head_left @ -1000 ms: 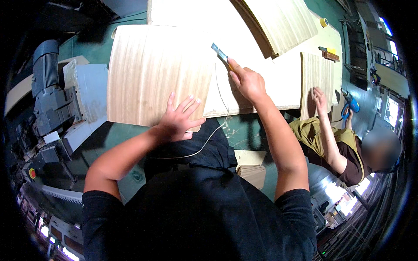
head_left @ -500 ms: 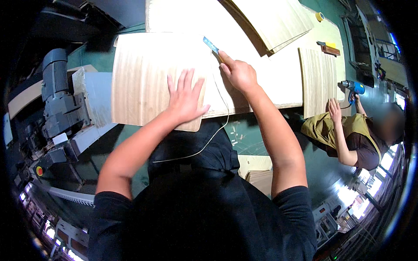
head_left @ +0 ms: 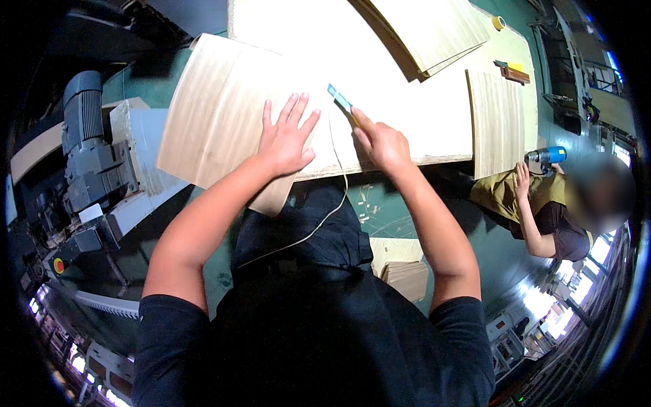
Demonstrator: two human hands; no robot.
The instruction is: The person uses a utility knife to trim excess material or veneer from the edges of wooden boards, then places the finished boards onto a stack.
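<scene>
Under the spread fingers of my left hand (head_left: 286,144) lies a thin wood-grain panel (head_left: 213,112), set at a slant with its near corner past the table edge. The hand is open and presses flat on the panel's right part. My right hand (head_left: 384,144) is closed round a knife (head_left: 340,97) with a blue body, its tip pointing up and left, away from me, just right of the panel. A thin pale strip or cord (head_left: 337,152) runs down from near the knife, over the table edge and across my dark clothing.
The pale worktable (head_left: 308,34) carries stacked panels (head_left: 434,34), another panel (head_left: 496,122), a tape roll (head_left: 499,23) and a brown-and-yellow tool (head_left: 512,72). Grey motor machinery (head_left: 85,122) stands left. A co-worker (head_left: 542,210) at right has a blue heat gun (head_left: 546,154).
The panel has turned clockwise under my left hand. My right hand and the knife have shifted slightly toward me. The co-worker's heat gun has turned and moved nearer to them.
</scene>
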